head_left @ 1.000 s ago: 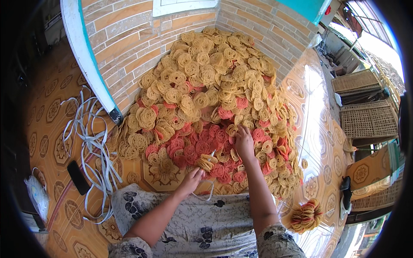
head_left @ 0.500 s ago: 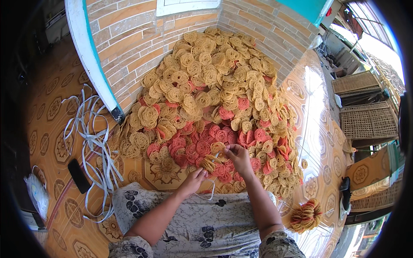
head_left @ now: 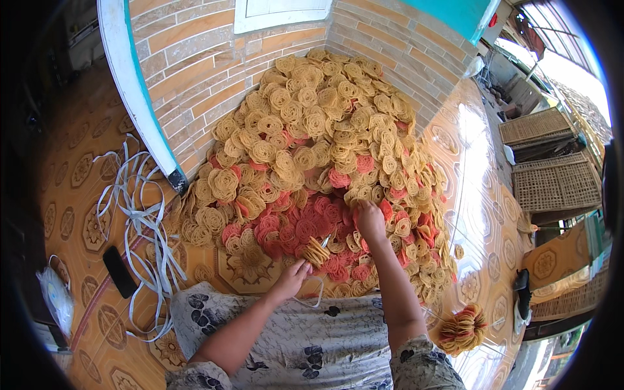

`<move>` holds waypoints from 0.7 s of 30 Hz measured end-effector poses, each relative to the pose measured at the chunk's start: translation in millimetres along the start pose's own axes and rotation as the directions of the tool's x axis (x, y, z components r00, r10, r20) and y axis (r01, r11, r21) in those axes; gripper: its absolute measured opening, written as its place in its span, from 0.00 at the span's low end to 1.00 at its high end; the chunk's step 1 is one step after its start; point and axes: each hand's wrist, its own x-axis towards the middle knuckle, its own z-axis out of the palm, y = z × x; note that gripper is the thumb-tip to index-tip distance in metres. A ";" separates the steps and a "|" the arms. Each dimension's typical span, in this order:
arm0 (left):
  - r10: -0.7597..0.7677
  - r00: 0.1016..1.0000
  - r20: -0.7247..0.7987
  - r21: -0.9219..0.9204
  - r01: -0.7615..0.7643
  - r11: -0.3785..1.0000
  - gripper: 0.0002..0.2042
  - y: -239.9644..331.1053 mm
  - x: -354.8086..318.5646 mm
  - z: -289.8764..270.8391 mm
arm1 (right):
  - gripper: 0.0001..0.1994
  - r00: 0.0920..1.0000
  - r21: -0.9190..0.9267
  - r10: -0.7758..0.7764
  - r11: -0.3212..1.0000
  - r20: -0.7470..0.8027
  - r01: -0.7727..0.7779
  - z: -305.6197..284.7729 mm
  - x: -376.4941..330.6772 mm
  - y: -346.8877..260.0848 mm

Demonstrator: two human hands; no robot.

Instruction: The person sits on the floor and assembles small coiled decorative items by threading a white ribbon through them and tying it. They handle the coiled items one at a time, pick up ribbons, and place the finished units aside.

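Observation:
A big heap of round, lacy yellow and pink crackers point(head_left: 325, 149) lies on the tiled floor against a brick wall. My left hand point(head_left: 292, 276) holds a small stack of yellow crackers point(head_left: 316, 250) threaded on a white string, near the heap's front edge. My right hand point(head_left: 369, 220) reaches into the heap among pink and yellow discs, fingers down on them; whether it grips one I cannot tell. My lap in flowered cloth point(head_left: 305, 344) fills the lower middle.
A tangle of white plastic straps point(head_left: 140, 214) lies on the floor at the left beside a dark flat object point(head_left: 119, 271). A tied bundle of crackers point(head_left: 461, 327) sits at the lower right. Woven trays point(head_left: 552, 182) stand at the far right.
My right hand drew back toward the stack, then reached out into the heap again. My left hand has kept the threaded stack in about the same place.

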 end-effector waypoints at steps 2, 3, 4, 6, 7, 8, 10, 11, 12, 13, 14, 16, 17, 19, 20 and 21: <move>-0.052 0.999 0.013 0.017 0.051 0.999 0.14 0.1 0.0 -1.2 | 0.17 0.987 0.162 0.081 0.981 0.141 -0.104 -0.8 -18.2 -10.7; 0.007 1.000 0.017 -0.002 -0.007 1.000 0.14 -0.5 0.8 -1.2 | 0.18 0.976 0.237 0.137 0.956 0.170 -0.175 -1.1 -29.4 -18.6; 0.030 0.999 0.014 -0.013 -0.029 0.999 0.14 -1.6 1.0 -0.3 | 0.18 0.960 0.308 0.185 0.919 0.211 -0.245 -1.7 -39.0 -26.6; 0.031 0.999 0.023 -0.020 -0.031 0.999 0.14 -4.3 -1.5 1.5 | 0.17 0.923 0.613 0.215 0.696 0.317 -0.373 -4.2 -52.9 -38.6; 0.023 0.999 0.030 -0.016 -0.023 1.000 0.15 -5.4 -1.2 1.8 | 0.17 0.905 0.727 0.214 0.542 0.367 -0.423 -5.8 -56.6 -42.3; 0.015 0.999 0.038 -0.020 -0.014 1.000 0.15 -6.3 0.1 2.2 | 0.14 0.932 0.762 0.192 0.537 0.308 -0.363 -5.8 -59.9 -45.9; 0.030 0.999 0.029 -0.004 -0.030 1.000 0.15 -7.8 0.7 2.2 | 0.13 0.917 0.745 0.192 0.537 0.350 -0.397 -9.1 -61.6 -47.1; 0.019 1.000 0.021 0.003 -0.019 1.000 0.15 -8.2 0.8 1.9 | 0.12 0.913 0.745 0.173 0.533 0.369 -0.402 -10.2 -62.2 -48.0; 0.037 0.999 0.017 -0.021 -0.037 0.999 0.15 -8.3 0.9 2.0 | 0.14 0.890 0.694 0.188 0.567 0.416 -0.445 -11.6 -61.9 -49.2; 0.038 0.999 0.011 -0.042 -0.038 0.998 0.15 -8.3 0.7 1.9 | 0.14 0.912 0.722 0.144 0.569 0.385 -0.394 -12.8 -63.0 -52.0; 0.014 1.000 0.010 -0.067 -0.013 0.998 0.14 -8.2 0.3 2.2 | 0.13 0.916 0.722 0.138 0.576 0.377 -0.384 -14.4 -64.4 -55.5; 0.029 1.000 0.001 -0.058 -0.029 0.998 0.15 -8.0 -0.1 2.8 | 0.10 0.937 0.762 0.127 0.552 0.324 -0.338 -18.5 -68.6 -65.3; 0.014 1.000 0.004 -0.061 -0.013 0.998 0.15 -8.2 -0.4 3.3 | 0.09 0.952 0.800 0.126 0.519 0.278 -0.302 -20.3 -72.9 -71.4; 0.015 1.000 0.003 -0.045 -0.015 0.999 0.14 -8.6 -1.3 3.2 | 0.06 0.969 0.757 0.027 0.620 0.244 -0.208 -28.9 -79.5 -77.2; 0.035 0.999 0.000 -0.044 -0.035 0.998 0.13 -8.9 -1.5 2.2 | 0.06 0.959 0.665 -0.073 0.735 0.273 -0.133 -32.5 -80.8 -77.7; 0.002 0.999 -0.043 -0.006 -0.002 1.000 0.14 -9.2 -2.1 0.9 | 0.05 0.927 0.561 -0.181 0.827 0.327 -0.037 -34.1 -80.5 -77.3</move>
